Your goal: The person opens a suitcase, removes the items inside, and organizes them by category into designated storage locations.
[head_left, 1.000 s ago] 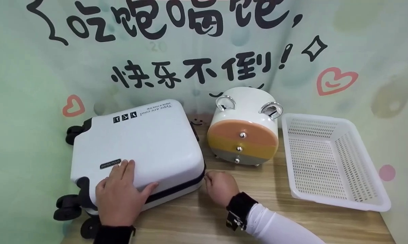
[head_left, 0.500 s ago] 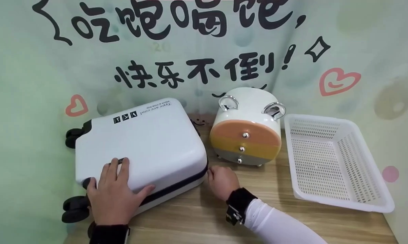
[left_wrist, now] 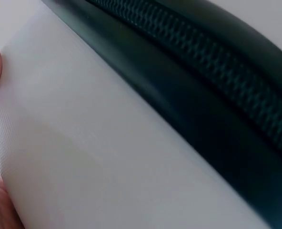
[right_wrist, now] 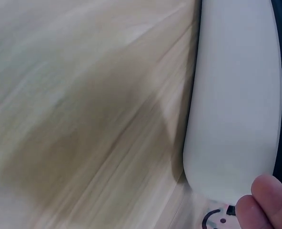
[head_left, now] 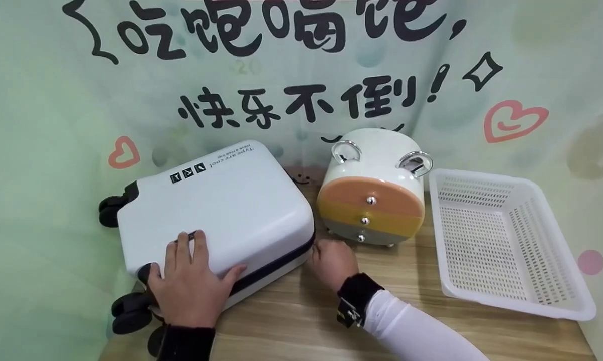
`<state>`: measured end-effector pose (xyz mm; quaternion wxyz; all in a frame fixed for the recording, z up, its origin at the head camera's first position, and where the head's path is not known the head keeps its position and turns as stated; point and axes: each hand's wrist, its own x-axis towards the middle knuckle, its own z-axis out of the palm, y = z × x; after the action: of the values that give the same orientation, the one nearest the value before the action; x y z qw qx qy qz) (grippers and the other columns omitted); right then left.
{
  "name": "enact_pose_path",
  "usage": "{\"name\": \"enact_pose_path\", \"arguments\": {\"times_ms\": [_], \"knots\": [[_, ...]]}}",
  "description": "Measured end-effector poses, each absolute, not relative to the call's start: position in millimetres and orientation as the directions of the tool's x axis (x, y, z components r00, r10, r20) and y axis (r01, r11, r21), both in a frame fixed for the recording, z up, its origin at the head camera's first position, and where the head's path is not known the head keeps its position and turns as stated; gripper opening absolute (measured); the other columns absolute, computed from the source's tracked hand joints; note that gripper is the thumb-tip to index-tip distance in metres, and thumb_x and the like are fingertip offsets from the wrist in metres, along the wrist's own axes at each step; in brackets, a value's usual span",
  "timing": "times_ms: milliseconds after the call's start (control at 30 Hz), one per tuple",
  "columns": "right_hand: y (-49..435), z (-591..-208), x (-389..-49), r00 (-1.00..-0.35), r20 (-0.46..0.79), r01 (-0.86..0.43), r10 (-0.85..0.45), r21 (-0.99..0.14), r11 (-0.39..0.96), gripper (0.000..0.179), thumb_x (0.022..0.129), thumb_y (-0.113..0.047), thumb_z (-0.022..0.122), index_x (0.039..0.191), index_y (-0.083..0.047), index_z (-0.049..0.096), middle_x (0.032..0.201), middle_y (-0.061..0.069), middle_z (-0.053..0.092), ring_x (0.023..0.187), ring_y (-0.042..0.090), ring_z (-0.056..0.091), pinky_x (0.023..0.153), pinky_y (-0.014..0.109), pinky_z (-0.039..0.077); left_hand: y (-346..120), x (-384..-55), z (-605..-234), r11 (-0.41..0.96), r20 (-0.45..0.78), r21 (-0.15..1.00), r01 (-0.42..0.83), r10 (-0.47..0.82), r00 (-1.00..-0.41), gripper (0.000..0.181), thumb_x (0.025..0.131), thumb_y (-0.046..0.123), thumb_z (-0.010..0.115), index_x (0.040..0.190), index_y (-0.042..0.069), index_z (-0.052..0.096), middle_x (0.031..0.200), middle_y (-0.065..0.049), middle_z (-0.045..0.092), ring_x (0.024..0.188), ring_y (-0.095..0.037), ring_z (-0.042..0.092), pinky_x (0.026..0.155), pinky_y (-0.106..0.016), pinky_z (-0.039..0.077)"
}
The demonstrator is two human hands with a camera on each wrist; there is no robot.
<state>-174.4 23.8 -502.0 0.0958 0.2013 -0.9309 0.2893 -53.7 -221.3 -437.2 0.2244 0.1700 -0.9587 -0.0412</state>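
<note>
A white hard-shell suitcase (head_left: 221,200) lies flat on the wooden table in the head view, its black wheels to the left. My left hand (head_left: 193,281) rests on its top face near the front edge, fingers spread and straight, thumb pointing toward the side. At the suitcase's right front corner, my right hand (head_left: 335,263) has curled fingers against the black zipper band (head_left: 276,267). In the right wrist view its fingertips (right_wrist: 269,191) press together at that band, as if on a zipper pull, which they hide. Zipper teeth (left_wrist: 207,57) appear joined in the left wrist view.
Behind my right hand stands a white, round-fronted drawer box (head_left: 371,210) with silver knobs and ring-shaped ears. A white perforated plastic basket (head_left: 439,240) is to its right. A printed cloth backdrop (head_left: 291,120) hangs close behind them.
The suitcase has turned slightly counterclockwise, its right end shifting toward the back. Both hands stay on it, the right one at the corner. The whole view has drifted a little.
</note>
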Motion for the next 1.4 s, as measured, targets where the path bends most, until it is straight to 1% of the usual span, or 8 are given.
{"name": "enact_pose_path", "arguments": {"times_ms": [233, 467, 667, 833, 933, 1000, 1100, 1400], "knots": [[8, -502, -156, -0.876, 0.258, -0.481, -0.407, -0.529, 0.699, 0.032, 0.099, -0.014, 0.062, 0.067, -0.016, 0.055, 0.061, -0.002, 0.060, 0.060, 0.020, 0.064, 0.059, 0.041, 0.054, -215, -54, -435, 0.940, 0.410, 0.143, -0.310, -0.341, -0.846, 0.111, 0.070, 0.081, 0.071, 0.147, 0.005, 0.050, 0.150, -0.024, 0.047, 0.138, -0.041, 0.042, 0.102, -0.072, 0.032], [7, -504, -162, -0.888, 0.269, -0.460, -0.373, -0.508, 0.728, 0.033, 0.100, -0.016, 0.061, 0.068, -0.016, 0.053, 0.059, -0.003, 0.059, 0.062, 0.023, 0.067, 0.081, 0.052, 0.056, -208, -51, -431, 0.938, 0.393, 0.144, -0.316, -0.348, -0.851, 0.108, 0.072, 0.077, 0.073, 0.148, 0.004, 0.049, 0.150, -0.025, 0.046, 0.137, -0.041, 0.042, 0.098, -0.072, 0.036], [7, -506, -171, -0.892, 0.279, -0.451, -0.355, -0.523, 0.723, 0.029, 0.100, -0.017, 0.061, 0.071, -0.016, 0.058, 0.066, 0.001, 0.065, 0.064, 0.025, 0.068, 0.060, 0.044, 0.055, -212, -38, -426, 0.947, 0.337, 0.196, -0.254, -0.308, -0.890, 0.093, 0.082, 0.063, 0.076, 0.151, 0.007, 0.048, 0.155, -0.024, 0.042, 0.142, -0.040, 0.037, 0.098, -0.075, 0.032], [6, -505, -179, -0.905, 0.256, -0.426, -0.340, -0.532, 0.732, 0.025, 0.099, -0.018, 0.061, 0.074, -0.015, 0.061, 0.071, 0.002, 0.069, 0.068, 0.026, 0.069, 0.062, 0.043, 0.055, -220, -29, -421, 0.916, 0.214, 0.296, -0.269, -0.339, -0.916, 0.089, 0.087, 0.053, 0.076, 0.156, 0.008, 0.041, 0.162, -0.024, 0.029, 0.149, -0.046, 0.022, 0.101, -0.088, 0.013], [6, -505, -184, -0.915, 0.256, -0.404, -0.313, -0.536, 0.742, 0.026, 0.099, -0.018, 0.061, 0.073, -0.015, 0.061, 0.070, 0.002, 0.068, 0.067, 0.027, 0.069, 0.061, 0.044, 0.054, -218, -29, -424, 0.921, 0.212, 0.290, -0.259, -0.326, -0.921, 0.090, 0.089, 0.047, 0.076, 0.158, 0.007, 0.036, 0.164, -0.026, 0.024, 0.150, -0.049, 0.019, 0.098, -0.087, 0.024], [6, -505, -186, -0.916, 0.262, -0.399, -0.302, -0.535, 0.745, 0.028, 0.100, -0.018, 0.061, 0.072, -0.015, 0.060, 0.069, 0.003, 0.067, 0.066, 0.028, 0.069, 0.060, 0.045, 0.054, -214, -30, -427, 0.933, 0.248, 0.263, -0.246, -0.311, -0.917, 0.089, 0.088, 0.043, 0.076, 0.158, 0.006, 0.035, 0.163, -0.027, 0.026, 0.148, -0.049, 0.021, 0.091, -0.083, 0.037], [5, -504, -188, -0.915, 0.258, -0.402, -0.310, -0.529, 0.747, 0.030, 0.101, -0.018, 0.061, 0.071, -0.015, 0.059, 0.068, 0.003, 0.067, 0.066, 0.028, 0.069, 0.061, 0.045, 0.054, -208, -31, -432, 0.943, 0.300, 0.232, -0.241, -0.305, -0.904, 0.088, 0.088, 0.040, 0.078, 0.157, 0.005, 0.036, 0.161, -0.028, 0.029, 0.146, -0.050, 0.025, 0.080, -0.080, 0.046], [-3, -504, -176, -0.883, 0.247, -0.468, -0.399, -0.515, 0.718, 0.038, 0.101, -0.018, 0.060, 0.065, -0.019, 0.050, 0.059, -0.007, 0.055, 0.060, 0.016, 0.062, 0.061, 0.039, 0.053, -195, -34, -433, 0.951, 0.374, 0.206, -0.229, -0.293, -0.880, 0.084, 0.089, 0.036, 0.078, 0.154, 0.000, 0.038, 0.156, -0.033, 0.032, 0.142, -0.052, 0.027, 0.069, -0.075, 0.051]]}}
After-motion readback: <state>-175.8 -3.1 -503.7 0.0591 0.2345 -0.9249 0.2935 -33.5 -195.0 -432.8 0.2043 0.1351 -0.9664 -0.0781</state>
